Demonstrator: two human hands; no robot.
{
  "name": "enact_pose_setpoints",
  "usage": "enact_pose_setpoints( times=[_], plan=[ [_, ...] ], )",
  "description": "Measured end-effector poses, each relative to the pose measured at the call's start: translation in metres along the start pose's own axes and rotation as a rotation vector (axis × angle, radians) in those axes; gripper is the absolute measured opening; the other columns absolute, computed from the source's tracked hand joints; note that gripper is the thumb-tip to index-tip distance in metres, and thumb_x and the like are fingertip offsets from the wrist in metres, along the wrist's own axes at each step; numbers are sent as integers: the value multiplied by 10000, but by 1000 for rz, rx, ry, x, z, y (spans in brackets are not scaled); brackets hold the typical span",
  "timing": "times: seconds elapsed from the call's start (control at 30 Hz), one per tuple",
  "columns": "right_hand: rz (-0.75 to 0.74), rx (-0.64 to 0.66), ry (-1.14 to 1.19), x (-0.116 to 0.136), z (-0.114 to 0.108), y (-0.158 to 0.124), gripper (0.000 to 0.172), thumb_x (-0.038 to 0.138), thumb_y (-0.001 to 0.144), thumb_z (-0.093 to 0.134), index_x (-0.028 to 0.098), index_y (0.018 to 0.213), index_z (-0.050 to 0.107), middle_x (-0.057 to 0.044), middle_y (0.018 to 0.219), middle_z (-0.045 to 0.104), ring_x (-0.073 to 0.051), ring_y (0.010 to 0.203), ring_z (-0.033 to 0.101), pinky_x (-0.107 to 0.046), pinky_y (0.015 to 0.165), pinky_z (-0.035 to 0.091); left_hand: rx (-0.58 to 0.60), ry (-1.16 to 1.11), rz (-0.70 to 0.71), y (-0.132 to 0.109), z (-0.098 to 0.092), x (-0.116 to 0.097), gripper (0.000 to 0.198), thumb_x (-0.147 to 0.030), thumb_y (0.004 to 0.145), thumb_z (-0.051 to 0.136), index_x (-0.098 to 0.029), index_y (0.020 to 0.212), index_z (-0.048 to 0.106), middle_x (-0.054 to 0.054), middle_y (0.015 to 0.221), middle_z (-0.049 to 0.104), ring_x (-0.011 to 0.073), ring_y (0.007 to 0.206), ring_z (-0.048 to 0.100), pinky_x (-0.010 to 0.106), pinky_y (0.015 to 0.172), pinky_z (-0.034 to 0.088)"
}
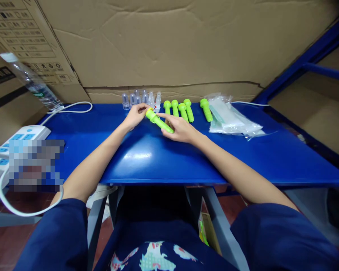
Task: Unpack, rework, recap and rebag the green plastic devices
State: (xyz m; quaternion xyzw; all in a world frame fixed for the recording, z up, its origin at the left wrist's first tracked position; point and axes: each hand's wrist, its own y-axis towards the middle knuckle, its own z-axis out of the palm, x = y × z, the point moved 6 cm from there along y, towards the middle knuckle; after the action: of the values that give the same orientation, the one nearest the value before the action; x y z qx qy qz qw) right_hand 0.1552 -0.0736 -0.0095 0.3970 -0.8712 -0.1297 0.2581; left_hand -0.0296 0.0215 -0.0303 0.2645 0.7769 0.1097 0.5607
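holding green handle [159, 122]: left hand [136, 116] at wide end, right hand [178, 128] opposite

Well left of the fingers [165, 116], a clear plastic bottle [34, 82] with a white cap is standing beside a printed carton panel [36, 37]; nearer the wearer on that side, a white power strip [31, 131] with blue socket faces is lying, and a white cable [86, 102] is looping behind it; right of the fingers, a transparent plastic bag [234, 116] is resting on the blue tabletop [186, 162]; beyond them a creased cardboard sheet [169, 41] is rising; farther right a blue metal frame [327, 71] is slanting upward; far below them, reddish flooring [17, 241] is showing.
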Motion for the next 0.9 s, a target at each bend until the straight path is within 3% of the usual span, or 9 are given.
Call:
enact_pose_setpoints(
  times=[0.1, 0.33, 0.57, 0.77, 0.9],
  plan=[
    [53, -17, 30, -4, -1, 1, 639, 287, 888, 573, 140, 1507, 523, -77, 899, 685, -233, 783, 659, -365, 771, 538, 0, -6, 44, -3, -4, -11, 222, -377, 918, 730, -175, 1009, 735, 101, 1061, 797, 209, 1003, 745, 362, 959, 601],
    [165, -70, 85, -16, -6, 0, 637, 293, 874, 592, 145, 1487, 504, -57, 893, 656, -211, 719, 651, -354, 720, 529, 104, 2, 11, -9, 4, -29, 633, -684, 926, 640, -137, 1221, 757, 153, 1272, 775, 276, 1187, 720, 416, 1091, 553],
    [210, -94, 234, -21, 6, -3, 626, 290, 910, 597, 210, 1510, 438, -48, 917, 622, -196, 681, 655, -383, 735, 574, 117, 22, 126, -10, 12, -28, 593, -593, 926, 699, -138, 1307, 688, 171, 1344, 738, 255, 1181, 730, 382, 1049, 565],
    [266, -82, 387, -28, 22, -1, 916, 251, 844, 641, 139, 1650, 220, -91, 1040, 638, -218, 842, 689, -401, 800, 625, 164, -91, 116, -15, 29, -26, 593, -624, 891, 736, -122, 1204, 699, 162, 1261, 775, 251, 1149, 752, 361, 1019, 584],
    [281, -11, 545, -27, 21, -2, 860, 289, 863, 639, 141, 1626, 271, -19, 831, 621, -186, 629, 630, -365, 599, 602, 126, -135, 106, -18, 34, -29, 562, -601, 872, 769, -135, 1184, 731, 152, 1236, 794, 264, 1127, 773, 381, 1017, 599]
  ],
)
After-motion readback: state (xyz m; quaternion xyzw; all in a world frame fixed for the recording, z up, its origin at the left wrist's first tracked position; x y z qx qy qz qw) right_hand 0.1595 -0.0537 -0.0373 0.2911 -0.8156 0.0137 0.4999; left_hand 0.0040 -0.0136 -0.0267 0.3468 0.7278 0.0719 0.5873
